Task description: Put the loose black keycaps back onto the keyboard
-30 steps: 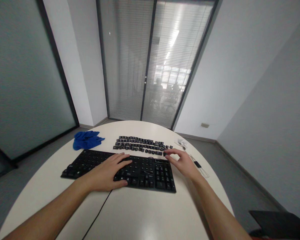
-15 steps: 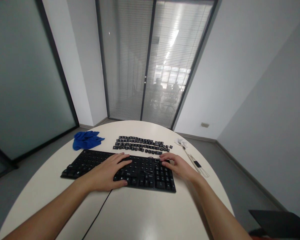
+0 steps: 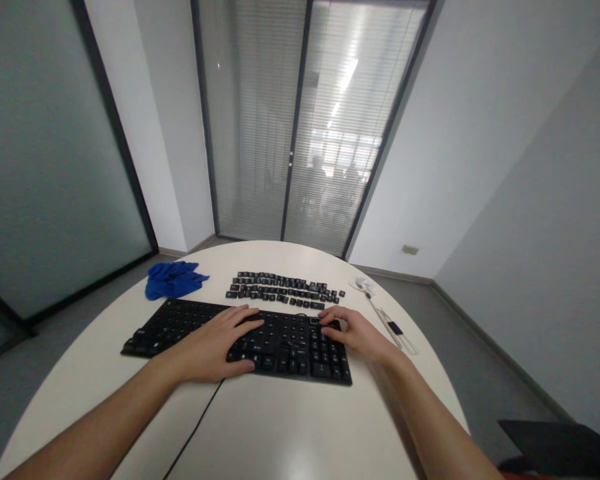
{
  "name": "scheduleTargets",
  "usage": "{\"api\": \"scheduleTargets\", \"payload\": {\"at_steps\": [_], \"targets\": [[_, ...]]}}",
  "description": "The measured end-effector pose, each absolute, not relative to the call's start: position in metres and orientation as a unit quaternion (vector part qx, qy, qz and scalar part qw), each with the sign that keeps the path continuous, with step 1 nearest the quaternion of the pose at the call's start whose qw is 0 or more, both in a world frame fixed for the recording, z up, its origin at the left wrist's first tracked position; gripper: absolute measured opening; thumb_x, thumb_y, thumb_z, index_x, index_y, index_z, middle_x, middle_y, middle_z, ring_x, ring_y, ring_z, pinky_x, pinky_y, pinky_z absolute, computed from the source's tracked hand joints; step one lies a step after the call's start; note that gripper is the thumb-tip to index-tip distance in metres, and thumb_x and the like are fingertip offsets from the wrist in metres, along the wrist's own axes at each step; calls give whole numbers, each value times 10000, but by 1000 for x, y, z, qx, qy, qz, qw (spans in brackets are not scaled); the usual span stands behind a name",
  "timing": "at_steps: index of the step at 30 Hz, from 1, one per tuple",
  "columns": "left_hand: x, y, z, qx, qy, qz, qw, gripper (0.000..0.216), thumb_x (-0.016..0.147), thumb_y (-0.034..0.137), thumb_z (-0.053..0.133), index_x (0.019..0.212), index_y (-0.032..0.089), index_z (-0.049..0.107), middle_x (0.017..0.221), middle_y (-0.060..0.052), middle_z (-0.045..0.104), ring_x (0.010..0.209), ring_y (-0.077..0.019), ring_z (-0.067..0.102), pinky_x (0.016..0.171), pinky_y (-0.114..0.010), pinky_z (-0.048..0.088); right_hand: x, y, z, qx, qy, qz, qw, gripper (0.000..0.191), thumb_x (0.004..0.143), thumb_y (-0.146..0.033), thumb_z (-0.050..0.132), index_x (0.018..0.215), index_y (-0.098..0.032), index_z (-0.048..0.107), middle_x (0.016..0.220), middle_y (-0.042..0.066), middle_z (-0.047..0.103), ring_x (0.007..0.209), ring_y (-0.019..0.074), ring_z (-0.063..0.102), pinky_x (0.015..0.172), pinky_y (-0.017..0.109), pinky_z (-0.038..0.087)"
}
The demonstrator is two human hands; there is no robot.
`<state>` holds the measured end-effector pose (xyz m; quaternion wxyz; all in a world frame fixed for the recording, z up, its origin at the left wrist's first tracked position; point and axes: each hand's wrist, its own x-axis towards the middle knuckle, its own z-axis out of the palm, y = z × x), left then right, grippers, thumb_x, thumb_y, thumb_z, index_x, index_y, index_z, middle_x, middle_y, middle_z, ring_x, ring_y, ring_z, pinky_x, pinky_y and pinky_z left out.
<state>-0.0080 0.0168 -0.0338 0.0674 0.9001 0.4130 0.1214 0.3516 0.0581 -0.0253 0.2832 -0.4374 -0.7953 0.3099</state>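
A black keyboard (image 3: pixel 275 353) lies across the white round table, with many keycaps off its left and middle part. My left hand (image 3: pixel 215 343) rests flat over its middle, fingers spread and thumb on the front edge. My right hand (image 3: pixel 355 333) is bent over the upper right corner by the number pad. Its thumb and fingers curl toward the keys there, and whatever sits between the fingertips is too small to make out. Beyond the keyboard, loose black keycaps (image 3: pixel 280 290) lie in several rows.
A crumpled blue cloth (image 3: pixel 175 280) lies at the back left of the table (image 3: pixel 280 427). A white tissue (image 3: pixel 363 285) and thin pale tools (image 3: pixel 380 317) with a dark piece lie at the right. The keyboard cable (image 3: pixel 195 430) runs toward me. A dark chair (image 3: pixel 560 447) stands at lower right.
My right thumb and fingertips have shifted very slightly at the keyboard's upper right. My left hand, the keyboard and the loose keycaps stay where they were.
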Motion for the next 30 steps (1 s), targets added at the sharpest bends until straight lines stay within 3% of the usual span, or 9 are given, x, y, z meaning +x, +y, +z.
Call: {"api": "scheduleTargets", "payload": {"at_steps": [6, 12, 23, 30], "targets": [[-8, 17, -34, 901, 415, 113, 62, 738, 842, 515, 666, 1496, 280, 418, 1617, -79, 320, 1472, -346, 305, 1200, -536, 289, 347, 56, -22, -457, -782, 318, 280, 233, 886, -417, 636, 826, -204, 709, 1116, 82, 719, 1034, 259, 656, 955, 425, 472], [-9, 18, -36, 901, 410, 128, 56, 735, 836, 502, 675, 1492, 291, 420, 1612, -77, 330, 1468, -349, 310, 1195, -536, 295, 345, 58, -23, -501, -744, 351, 271, 437, 836, -446, 692, 1194, -196, 681, 1198, 107, 714, 1118, 285, 635, 1014, 451, 443], [-7, 18, -35, 902, 403, 135, 73, 744, 834, 519, 680, 1494, 296, 419, 1611, -75, 332, 1466, -360, 312, 1198, -554, 286, 347, 71, -31, -520, -689, 439, 248, 386, 691, -320, 759, 1032, -146, 716, 1028, 78, 754, 953, 244, 679, 934, 418, 491], [-7, 16, -32, 900, 410, 128, 75, 735, 829, 517, 684, 1482, 279, 442, 1609, -81, 336, 1463, -356, 319, 1198, -540, 293, 352, 71, -33, -538, -707, 361, 282, 394, 810, -448, 676, 1060, -145, 709, 1027, 103, 752, 958, 260, 679, 930, 423, 494]]}}
